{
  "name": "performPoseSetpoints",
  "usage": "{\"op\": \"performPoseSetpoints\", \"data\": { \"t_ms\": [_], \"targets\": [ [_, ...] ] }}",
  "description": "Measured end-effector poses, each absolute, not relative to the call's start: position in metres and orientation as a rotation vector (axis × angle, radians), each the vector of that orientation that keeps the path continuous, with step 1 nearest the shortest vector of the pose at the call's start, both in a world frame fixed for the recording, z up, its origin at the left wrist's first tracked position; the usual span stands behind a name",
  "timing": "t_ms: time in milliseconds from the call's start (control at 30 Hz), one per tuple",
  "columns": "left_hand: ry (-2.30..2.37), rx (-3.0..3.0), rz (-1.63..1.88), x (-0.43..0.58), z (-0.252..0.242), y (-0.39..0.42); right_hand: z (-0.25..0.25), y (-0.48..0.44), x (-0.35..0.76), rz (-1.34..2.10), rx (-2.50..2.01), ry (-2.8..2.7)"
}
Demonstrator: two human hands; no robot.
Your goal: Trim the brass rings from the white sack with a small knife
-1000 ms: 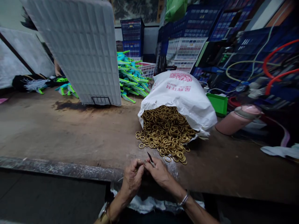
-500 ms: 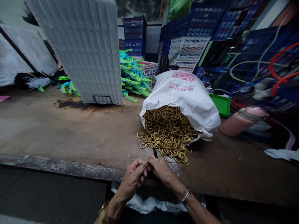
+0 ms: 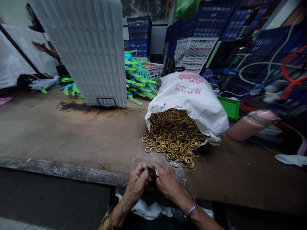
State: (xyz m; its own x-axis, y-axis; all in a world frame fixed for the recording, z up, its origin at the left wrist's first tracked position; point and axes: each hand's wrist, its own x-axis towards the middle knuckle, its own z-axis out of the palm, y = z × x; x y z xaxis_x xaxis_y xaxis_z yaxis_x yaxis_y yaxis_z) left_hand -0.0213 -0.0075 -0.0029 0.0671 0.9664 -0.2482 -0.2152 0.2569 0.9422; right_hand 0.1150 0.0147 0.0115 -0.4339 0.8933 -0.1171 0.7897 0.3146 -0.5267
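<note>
My left hand [image 3: 137,181] is closed in a pinch just over the near table edge. A brass-coloured ring showed between its fingertips a moment ago; the fingers and blade now mostly hide it. My right hand [image 3: 166,180] grips a small knife [image 3: 151,172], its dark blade pointing left against the left fingertips. Beyond both hands, a heap of brass-coloured rings [image 3: 176,137] spills from the mouth of a white sack [image 3: 189,92] with red print, lying on its side. Below my hands, a white sheet or sack edge [image 3: 153,210] shows near my lap.
On the wooden table [image 3: 72,137] a tall white ribbed panel [image 3: 96,57] stands at left. Behind it lies a pile of green-and-blue pieces [image 3: 140,78]. A pink bottle [image 3: 251,124] and green tray [image 3: 229,108] are at right. Another person's hand [image 3: 40,47] shows far left.
The knife has swung from pointing up and away to lying leftward across my left fingertips. My hands stay close together. At far left, another person's hand has come up into view.
</note>
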Motion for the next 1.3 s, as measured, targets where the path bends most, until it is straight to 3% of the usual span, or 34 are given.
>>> {"op": "performPoseSetpoints", "data": {
  "t_ms": [367, 800, 1133, 1300],
  "targets": [
    [1.019, 0.765, 0.998, -0.022, 0.016, -0.022, 0.000, 0.043, 0.117, 0.505, -1.725, -2.424],
    [0.861, 0.437, 1.175, -0.035, 0.011, -0.013, -0.002, 0.084, 0.076, 0.285, -1.817, -2.475],
    [0.804, 0.284, 1.199, -0.042, 0.008, -0.007, -0.011, 0.080, 0.092, 0.462, -1.758, -2.425],
    [0.959, 0.400, 1.217, -0.037, 0.009, -0.003, -0.006, 0.063, 0.104, 0.727, -1.527, -2.253]
  ]
}}
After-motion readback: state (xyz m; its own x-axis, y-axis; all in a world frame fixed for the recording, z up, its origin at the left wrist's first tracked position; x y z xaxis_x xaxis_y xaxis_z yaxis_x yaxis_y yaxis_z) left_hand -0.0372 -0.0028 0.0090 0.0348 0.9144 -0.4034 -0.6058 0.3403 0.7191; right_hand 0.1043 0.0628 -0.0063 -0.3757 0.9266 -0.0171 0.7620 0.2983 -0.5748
